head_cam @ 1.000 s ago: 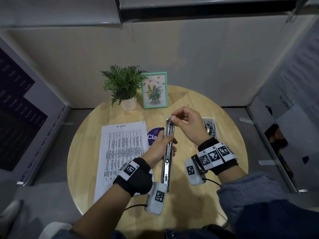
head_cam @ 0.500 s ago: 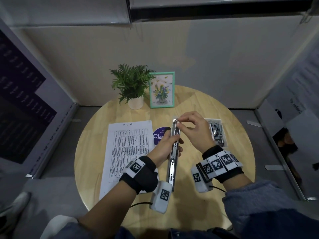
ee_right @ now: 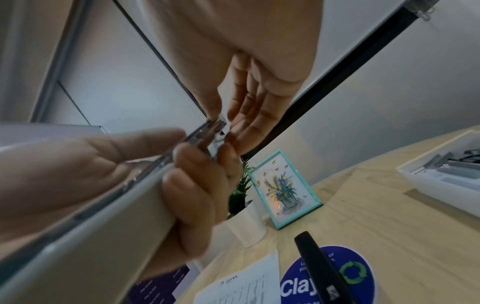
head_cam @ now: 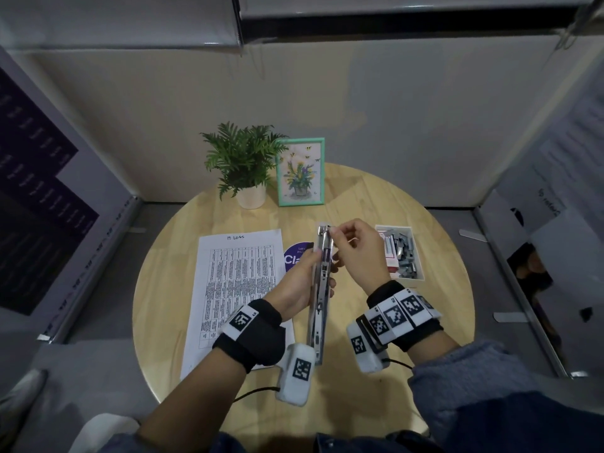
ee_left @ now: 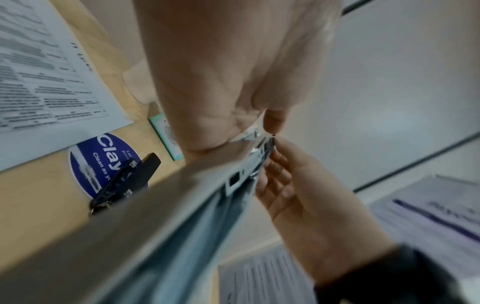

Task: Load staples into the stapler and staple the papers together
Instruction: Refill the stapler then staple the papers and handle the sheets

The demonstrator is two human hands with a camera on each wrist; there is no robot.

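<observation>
Table [head_cam: 376, 361]: round, walls near behind.
Left hand [head_cam: 294, 286]: fingers wrapped round stapler [head_cam: 318, 302], held above table.
Right hand [head_cam: 356, 250]: fingertips pinching stapler's far end.
Papers [head_cam: 235, 289]: flat, left.

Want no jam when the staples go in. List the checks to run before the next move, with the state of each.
1. Stapler opened out, channel facing up: ok.
2. Left hand grips the stapler around its middle: ok.
3. Right hand pinches at the stapler's far tip: ok.
4. A staple strip is between the right fingers: cannot tell, too small and blurred.
5. Spare staples in the white box beside the right hand: ok.
6. Papers flat on the table, not yet stapled: ok.
</observation>
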